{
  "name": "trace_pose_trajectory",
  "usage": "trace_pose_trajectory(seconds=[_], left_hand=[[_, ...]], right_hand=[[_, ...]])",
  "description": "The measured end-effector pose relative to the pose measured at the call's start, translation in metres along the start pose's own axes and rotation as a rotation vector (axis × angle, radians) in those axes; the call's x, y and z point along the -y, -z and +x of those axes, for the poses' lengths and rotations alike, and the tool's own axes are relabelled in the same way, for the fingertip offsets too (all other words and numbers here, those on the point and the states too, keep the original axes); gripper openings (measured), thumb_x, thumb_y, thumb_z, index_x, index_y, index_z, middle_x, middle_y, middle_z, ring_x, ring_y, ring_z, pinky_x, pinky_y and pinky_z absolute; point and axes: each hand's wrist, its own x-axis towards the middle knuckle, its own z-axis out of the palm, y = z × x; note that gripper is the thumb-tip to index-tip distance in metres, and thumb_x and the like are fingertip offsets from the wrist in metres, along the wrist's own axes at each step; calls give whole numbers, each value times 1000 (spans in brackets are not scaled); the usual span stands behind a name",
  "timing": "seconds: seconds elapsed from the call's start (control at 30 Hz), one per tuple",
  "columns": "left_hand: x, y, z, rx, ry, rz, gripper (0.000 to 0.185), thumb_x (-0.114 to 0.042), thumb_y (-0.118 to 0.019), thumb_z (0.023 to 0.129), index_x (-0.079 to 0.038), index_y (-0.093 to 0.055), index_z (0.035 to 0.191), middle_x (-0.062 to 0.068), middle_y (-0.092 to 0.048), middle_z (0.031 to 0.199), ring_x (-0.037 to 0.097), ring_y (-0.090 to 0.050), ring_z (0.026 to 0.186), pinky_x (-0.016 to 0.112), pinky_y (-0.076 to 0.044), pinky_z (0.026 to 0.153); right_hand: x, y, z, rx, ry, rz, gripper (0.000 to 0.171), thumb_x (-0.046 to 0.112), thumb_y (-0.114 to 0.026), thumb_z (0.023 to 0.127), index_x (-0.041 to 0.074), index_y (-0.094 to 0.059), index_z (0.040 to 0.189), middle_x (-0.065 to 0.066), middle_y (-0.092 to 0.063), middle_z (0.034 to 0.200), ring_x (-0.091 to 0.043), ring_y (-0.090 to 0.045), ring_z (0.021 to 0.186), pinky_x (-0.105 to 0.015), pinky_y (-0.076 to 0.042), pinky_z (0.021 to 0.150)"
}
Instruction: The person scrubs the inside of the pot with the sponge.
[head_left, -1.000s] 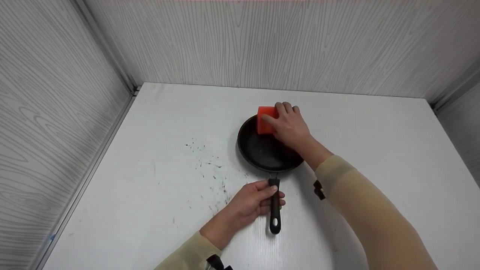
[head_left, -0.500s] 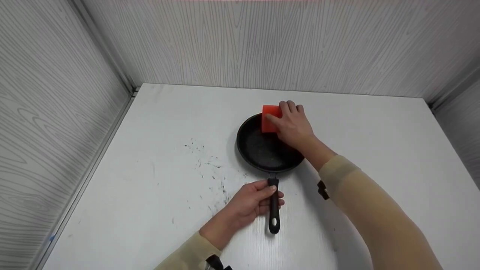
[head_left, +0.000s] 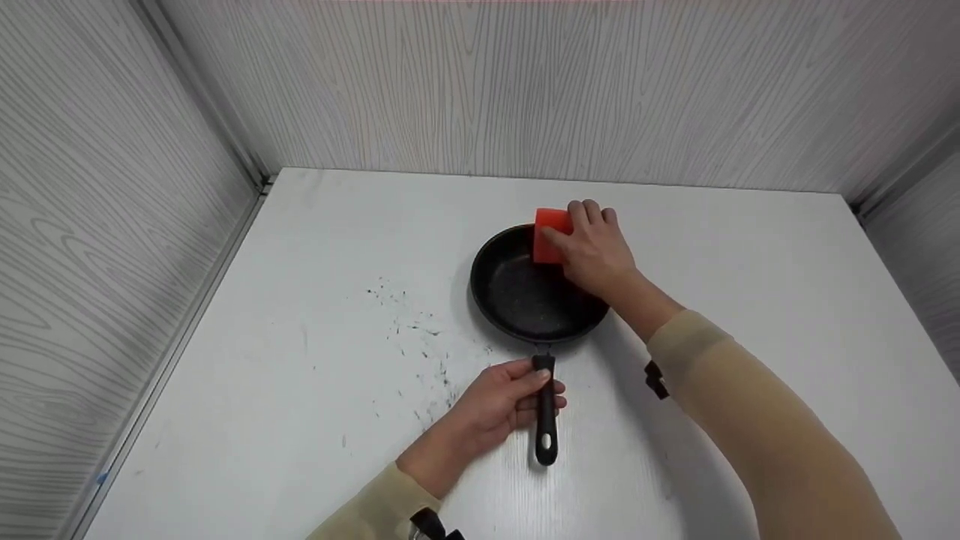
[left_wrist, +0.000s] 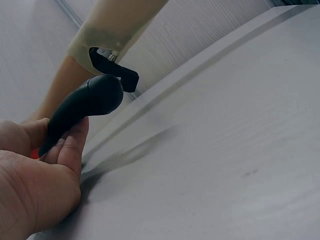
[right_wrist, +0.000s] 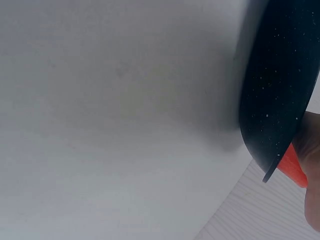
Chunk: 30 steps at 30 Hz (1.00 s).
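A black frying pan (head_left: 517,300) is near the middle of the white table, its handle (head_left: 546,427) pointing at me. My left hand (head_left: 495,405) grips that handle close to the pan, thumb on top and fingers around the far side. In the left wrist view the handle's rounded end (left_wrist: 105,95) sticks out past the fingers. With my right hand (head_left: 598,255) I hold a flat red sponge (head_left: 547,246) against the inside of the pan at its far rim. From the right wrist view, the pan's speckled outer side (right_wrist: 277,85) hides most of the sponge (right_wrist: 294,169).
Dark specks and smudges (head_left: 427,334) are scattered on the table (head_left: 337,240) left of the pan. Grey wood-grain panels (head_left: 465,90) stand at the back and both sides.
My right hand has slid the sponge a little to the right along the pan's far rim. The left hand keeps its grip, and the pan has hardly shifted.
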Motion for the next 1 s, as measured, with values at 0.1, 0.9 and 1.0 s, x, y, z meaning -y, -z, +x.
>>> trace_pose_trajectory(seconds=[0.1, 0.9, 1.0], left_hand=[[0, 0, 0, 3, -4, -3, 33, -8, -65, 106, 10, -61, 134, 12, -77, 101, 21, -78, 91, 36, -64, 85], [-1, 3, 2, -9, -2, -9, 36, -9, -67, 105, 9, -62, 136, 13, -78, 103, 21, -78, 92, 37, -64, 87], [-1, 3, 2, 2, -4, -4, 35, -9, -66, 106, 10, -61, 135, 13, -77, 103, 21, -78, 92, 36, -64, 86]], right_hand=[[-1, 1, -1, -2, -2, -17, 45, 12, -66, 97, 20, -61, 141, -29, -47, 134, -46, -45, 122, -59, -44, 95], [-3, 14, -8, 117, -50, -65, 46, 13, -63, 97, 16, -62, 143, -32, -45, 136, -48, -43, 125, -61, -42, 98], [-4, 14, -10, 136, -58, -71, 48, 14, -63, 97, 17, -61, 144, -32, -45, 137, -48, -42, 125, -60, -42, 98]])
